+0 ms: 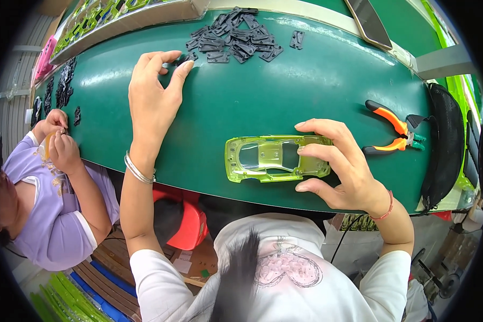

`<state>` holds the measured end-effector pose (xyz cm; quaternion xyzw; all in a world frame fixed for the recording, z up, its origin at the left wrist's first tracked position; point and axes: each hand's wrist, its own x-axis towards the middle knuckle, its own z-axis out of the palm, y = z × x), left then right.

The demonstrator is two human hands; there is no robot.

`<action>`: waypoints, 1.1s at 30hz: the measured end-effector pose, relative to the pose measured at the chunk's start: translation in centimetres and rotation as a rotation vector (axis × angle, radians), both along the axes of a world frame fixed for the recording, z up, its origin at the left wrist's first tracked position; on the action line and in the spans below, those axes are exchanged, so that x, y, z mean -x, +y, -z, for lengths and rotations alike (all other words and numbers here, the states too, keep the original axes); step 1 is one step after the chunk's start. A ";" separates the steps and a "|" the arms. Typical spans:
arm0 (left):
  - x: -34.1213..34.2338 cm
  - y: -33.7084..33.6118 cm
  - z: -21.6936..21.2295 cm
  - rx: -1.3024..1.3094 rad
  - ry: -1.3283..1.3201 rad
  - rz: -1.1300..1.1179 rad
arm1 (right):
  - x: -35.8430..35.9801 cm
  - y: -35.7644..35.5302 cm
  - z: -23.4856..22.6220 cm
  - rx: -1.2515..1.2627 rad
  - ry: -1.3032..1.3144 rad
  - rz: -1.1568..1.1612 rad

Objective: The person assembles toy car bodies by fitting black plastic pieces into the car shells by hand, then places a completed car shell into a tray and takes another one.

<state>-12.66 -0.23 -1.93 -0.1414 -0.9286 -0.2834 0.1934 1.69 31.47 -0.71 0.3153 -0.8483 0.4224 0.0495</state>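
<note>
At the near edge of the green table lies a clear yellow-green toy car body (271, 159). My right hand (341, 166) is over its right end, fingers spread. One fingertip overlaps the shell; the thumb is apart from its near side. My left hand (156, 94) reaches far out to the left edge of a pile of flat black plastic parts (236, 36). Its thumb and forefinger close around a small black plastic part (190, 57), which the fingertips partly hide.
Orange-handled pliers (394, 129) and a black mesh pouch (444, 145) lie at the right. A phone (368, 22) rests at the far edge. A box of green pieces (123, 27) stands far left. A co-worker in purple (64, 198) handles something small at the left, near more black parts (65, 83).
</note>
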 end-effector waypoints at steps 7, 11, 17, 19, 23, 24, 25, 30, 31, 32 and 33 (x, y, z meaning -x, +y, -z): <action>0.4 -0.1 0.0 -0.029 -0.069 -0.003 | 0.2 0.2 -0.1 -0.021 0.002 -0.004; 0.1 -1.2 0.0 -0.101 -0.107 0.012 | 0.4 -0.2 -0.1 -0.066 0.025 -0.042; -0.2 0.0 -0.3 -0.345 -0.222 0.038 | -0.4 -0.1 0.0 -0.086 0.007 -0.001; 0.0 0.1 -0.2 -0.445 -0.148 0.055 | -0.1 -0.2 0.3 -0.076 0.010 -0.012; 0.3 0.1 -0.4 -0.424 0.129 0.120 | 0.3 -0.8 0.1 -0.063 0.001 -0.012; 0.4 0.4 -0.5 -0.380 0.173 0.155 | 0.4 -0.8 0.1 -0.067 -0.002 -0.016; 0.3 0.7 -0.5 -0.335 0.217 0.189 | 0.4 -0.8 0.0 -0.067 -0.015 -0.014; 0.5 1.0 0.0 -0.210 0.124 0.227 | 0.4 -0.6 0.0 -0.078 -0.031 -0.002; 0.5 1.1 -0.4 -0.299 0.122 0.216 | 0.6 -0.6 0.0 -0.078 -0.033 -0.002; 0.6 1.0 -0.6 -0.386 0.120 0.205 | 0.7 -0.6 0.0 -0.082 -0.028 -0.010; 0.9 0.5 -0.6 -0.418 0.113 0.198 | 0.8 -0.6 0.0 -0.086 -0.022 -0.019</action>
